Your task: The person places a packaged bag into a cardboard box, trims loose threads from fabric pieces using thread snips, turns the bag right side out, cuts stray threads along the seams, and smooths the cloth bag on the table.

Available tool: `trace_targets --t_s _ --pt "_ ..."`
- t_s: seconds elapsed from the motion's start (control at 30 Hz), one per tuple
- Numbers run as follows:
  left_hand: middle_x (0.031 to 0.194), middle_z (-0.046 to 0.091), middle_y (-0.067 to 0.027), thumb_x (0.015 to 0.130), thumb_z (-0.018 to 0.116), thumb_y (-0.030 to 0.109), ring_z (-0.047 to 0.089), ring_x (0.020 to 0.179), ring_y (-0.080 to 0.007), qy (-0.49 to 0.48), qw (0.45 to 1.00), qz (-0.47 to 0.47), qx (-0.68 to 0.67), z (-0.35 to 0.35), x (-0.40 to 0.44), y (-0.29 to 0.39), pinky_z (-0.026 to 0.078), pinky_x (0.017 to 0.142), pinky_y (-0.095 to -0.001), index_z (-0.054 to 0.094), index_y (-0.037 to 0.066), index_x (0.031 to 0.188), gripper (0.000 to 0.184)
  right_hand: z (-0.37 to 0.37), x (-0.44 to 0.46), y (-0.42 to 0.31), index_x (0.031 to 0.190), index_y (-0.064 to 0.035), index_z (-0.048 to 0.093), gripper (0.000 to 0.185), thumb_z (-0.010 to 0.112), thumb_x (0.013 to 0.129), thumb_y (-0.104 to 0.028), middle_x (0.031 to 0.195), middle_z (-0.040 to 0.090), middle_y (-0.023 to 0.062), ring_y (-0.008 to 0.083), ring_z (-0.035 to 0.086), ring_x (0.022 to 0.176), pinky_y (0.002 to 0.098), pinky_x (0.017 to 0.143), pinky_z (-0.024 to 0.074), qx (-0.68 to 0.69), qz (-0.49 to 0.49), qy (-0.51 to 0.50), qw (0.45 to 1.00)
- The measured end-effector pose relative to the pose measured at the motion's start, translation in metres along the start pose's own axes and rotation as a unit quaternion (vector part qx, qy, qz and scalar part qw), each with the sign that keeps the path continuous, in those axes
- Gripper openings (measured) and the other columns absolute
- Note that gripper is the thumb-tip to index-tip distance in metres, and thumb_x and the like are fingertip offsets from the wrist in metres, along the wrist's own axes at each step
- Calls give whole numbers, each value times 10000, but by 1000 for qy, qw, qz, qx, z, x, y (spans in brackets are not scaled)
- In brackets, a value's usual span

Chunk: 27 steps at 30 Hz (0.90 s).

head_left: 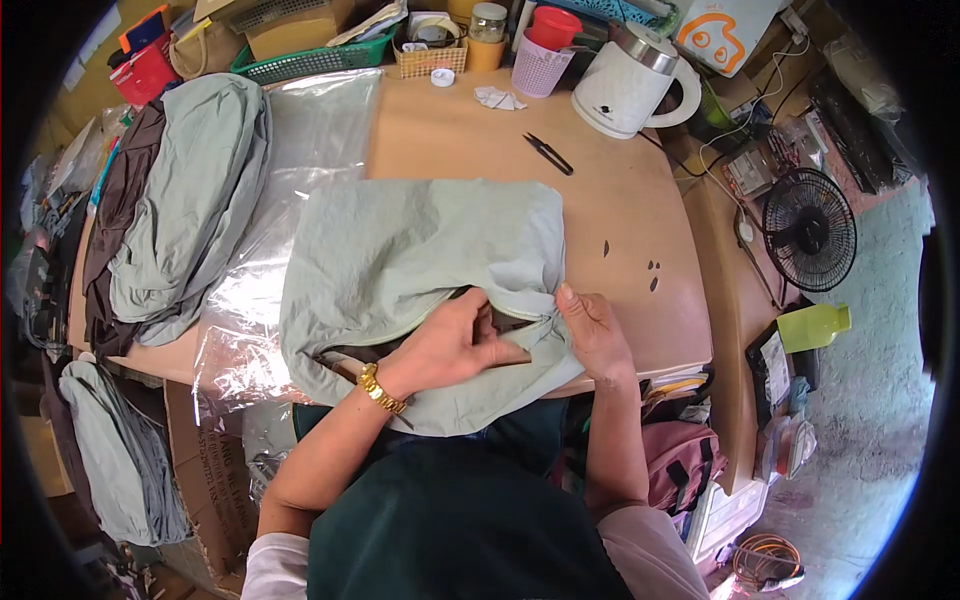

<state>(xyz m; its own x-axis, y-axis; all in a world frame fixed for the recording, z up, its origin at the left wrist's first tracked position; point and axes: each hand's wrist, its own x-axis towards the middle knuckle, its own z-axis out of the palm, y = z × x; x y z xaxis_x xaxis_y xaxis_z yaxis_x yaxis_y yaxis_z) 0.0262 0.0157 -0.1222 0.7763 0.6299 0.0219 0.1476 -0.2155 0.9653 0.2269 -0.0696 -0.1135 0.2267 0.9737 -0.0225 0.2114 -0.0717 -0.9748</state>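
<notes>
A pale grey-green fabric cover, soft and wrinkled, lies over the table's front edge with its long opening towards me. My left hand, a gold watch on its wrist, is at this opening. Its fingers curl down into the gap and its thumb points right; what they hold, if anything, is hidden. At the opening's right end, my right hand pinches the cover's gathered edge, thumb on top. Dark material shows inside the gap. A clear plastic sheet lies partly under the cover.
Folded grey-green and brown fabric lies at left; more fabric hangs below. Black thread snips rest beyond the cover. Along the back stand a white kettle, a pink cup and a green basket. A fan is right.
</notes>
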Motion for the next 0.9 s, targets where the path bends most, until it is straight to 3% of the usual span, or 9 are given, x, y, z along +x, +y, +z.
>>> trace_targets --t_s 0.1,0.13,0.17,0.23,0.3,0.37,0.57,0.73,0.9 --pt "813 654 -95 807 785 231 539 674 -104 -37 991 -130 8 -9 6 -3 470 625 -310 640 -26 889 307 -1 -2 -6 688 -14 501 510 465 1027 -393 598 358 -46 68 316 609 294 507 288 -32 -5 -4 999" --pt "702 623 -108 804 775 200 542 562 -141 16 990 -103 95 -7 5 -4 471 572 -330 627 -14 739 269 -1 -2 -8 690 6 502 509 474 1024 -377 580 357 -7 86 319 598 315 507 300 -72 0 -3 997" --pt "702 623 -108 804 775 200 542 562 -141 15 990 -102 95 -4 2 -2 471 572 -330 627 -14 739 269 0 -3 -11 691 25 504 509 484 1022 -361 562 356 32 104 323 588 336 506 311 -112 5 -3 994" --pt "692 598 -138 798 767 180 576 562 -182 175 943 133 249 -1 -10 8 472 550 -337 666 -2 792 209 5 -5 -17 693 40 504 511 491 1018 -354 559 350 71 125 322 578 353 509 319 -136 -11 32 990" --pt "758 629 -115 778 774 124 616 635 -200 144 960 51 234 -1 -22 26 490 582 -323 711 23 863 146 8 -7 -16 694 54 503 513 498 1015 -347 555 344 109 147 320 568 369 512 327 -159 -27 67 985" --pt "829 638 -83 753 782 53 611 688 -166 239 939 210 130 6 -21 33 489 607 -288 733 31 940 194 12 -8 -10 697 64 516 518 497 1014 -344 557 374 148 167 330 558 383 519 339 -156 -75 86 981" --pt "891 606 -47 743 789 40 589 740 -128 161 961 222 32 9 1 13 474 644 -258 752 71 1010 271 18 -13 -28 706 68 530 525 494 1015 -355 552 380 137 159 341 555 376 518 344 -130 -6 25 991" --pt "863 603 -54 762 782 65 600 728 -151 120 965 229 -41 11 4 3 479 628 -267 750 71 920 161 16 -14 -28 703 50 526 530 488 1017 -375 562 364 98 130 343 570 349 514 335 -89 22 -11 996" --pt "804 586 -81 788 756 77 583 683 -210 228 914 305 141 15 0 11 464 592 -295 682 58 823 84 29 -15 -31 689 36 495 537 481 1020 -386 571 349 30 91 337 590 322 503 315 -21 20 -28 999"
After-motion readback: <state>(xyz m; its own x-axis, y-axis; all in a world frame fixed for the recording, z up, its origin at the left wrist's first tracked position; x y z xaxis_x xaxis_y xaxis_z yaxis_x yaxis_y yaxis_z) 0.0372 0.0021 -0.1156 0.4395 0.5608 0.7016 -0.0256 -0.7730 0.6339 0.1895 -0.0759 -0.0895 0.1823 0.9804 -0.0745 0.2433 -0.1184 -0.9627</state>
